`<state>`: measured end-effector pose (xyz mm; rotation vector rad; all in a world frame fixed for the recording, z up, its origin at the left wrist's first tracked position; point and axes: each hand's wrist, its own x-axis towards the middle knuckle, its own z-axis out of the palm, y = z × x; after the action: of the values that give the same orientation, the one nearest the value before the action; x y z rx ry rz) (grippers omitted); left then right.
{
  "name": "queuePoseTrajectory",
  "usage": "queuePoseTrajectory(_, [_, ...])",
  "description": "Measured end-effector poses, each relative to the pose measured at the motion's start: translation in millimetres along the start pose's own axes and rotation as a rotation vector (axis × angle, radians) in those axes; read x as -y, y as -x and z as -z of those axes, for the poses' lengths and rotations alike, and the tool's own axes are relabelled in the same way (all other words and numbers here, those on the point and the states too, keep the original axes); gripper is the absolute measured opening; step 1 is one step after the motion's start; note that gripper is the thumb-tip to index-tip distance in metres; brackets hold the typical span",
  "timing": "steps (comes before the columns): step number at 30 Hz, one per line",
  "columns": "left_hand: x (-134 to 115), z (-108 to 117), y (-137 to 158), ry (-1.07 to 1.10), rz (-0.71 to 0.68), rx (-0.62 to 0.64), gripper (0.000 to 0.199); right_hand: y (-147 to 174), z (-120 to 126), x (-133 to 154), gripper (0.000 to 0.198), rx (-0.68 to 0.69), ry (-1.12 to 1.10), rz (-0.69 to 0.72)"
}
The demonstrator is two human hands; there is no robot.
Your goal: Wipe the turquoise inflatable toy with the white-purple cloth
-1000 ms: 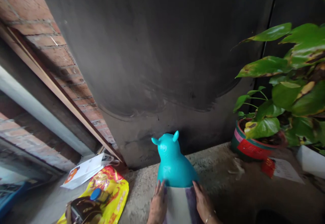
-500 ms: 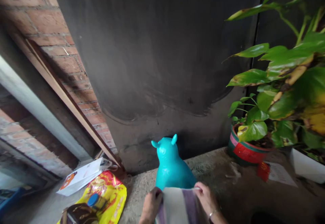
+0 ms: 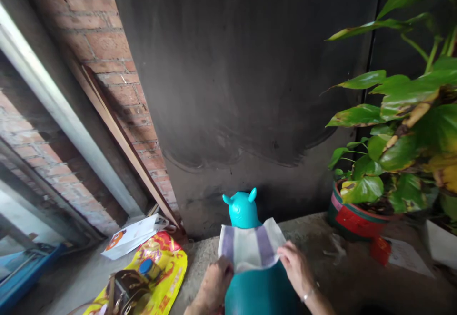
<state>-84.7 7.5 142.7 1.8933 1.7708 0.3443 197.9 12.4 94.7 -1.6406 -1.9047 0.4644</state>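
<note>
A turquoise inflatable animal toy [image 3: 246, 210] with two small ears stands on the concrete floor, facing a dark grey wall. A white cloth with purple stripes [image 3: 252, 246] lies folded over its back, just behind the head. My left hand [image 3: 214, 284] pinches the cloth's lower left edge against the toy. On the other side, my right hand [image 3: 296, 269], a thin bracelet at its wrist, holds the lower right edge.
A potted plant with large green and yellowing leaves sits in a red and green pot [image 3: 352, 212] at right, beside papers [image 3: 405, 258]. A yellow plastic bag [image 3: 162, 279] with a brown bag on it and a white paper bag [image 3: 132, 234] lie at left, below a brick wall.
The cloth has been drawn forward along the toy's back toward the head and now lies spread there. Both hands moved with it, and more of the toy's rear shows.
</note>
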Motion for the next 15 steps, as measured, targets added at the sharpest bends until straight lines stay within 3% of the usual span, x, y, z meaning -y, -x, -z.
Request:
queuePoseTrajectory(3, [20.8,-41.2,19.8,-0.069,0.125,0.147,0.025,48.6,-37.0,-21.8,0.031,0.159,0.091,-0.032])
queuePoseTrajectory(6, [35.4,-65.9,22.0,-0.074,0.172,0.179,0.035,67.8,-58.6,-32.1,0.05,0.252,0.147,-0.075])
queuePoseTrajectory(12, [36.3,-97.0,-13.8,-0.076,0.136,0.098,0.056,0.8,-71.4,0.1,0.048,0.048,0.267,-0.1])
queuePoseTrajectory(15, [36.1,-129.7,-26.6,-0.089,0.152,-0.011,0.063,-19.6,-92.2,13.6,0.052,0.056,0.277,-0.105])
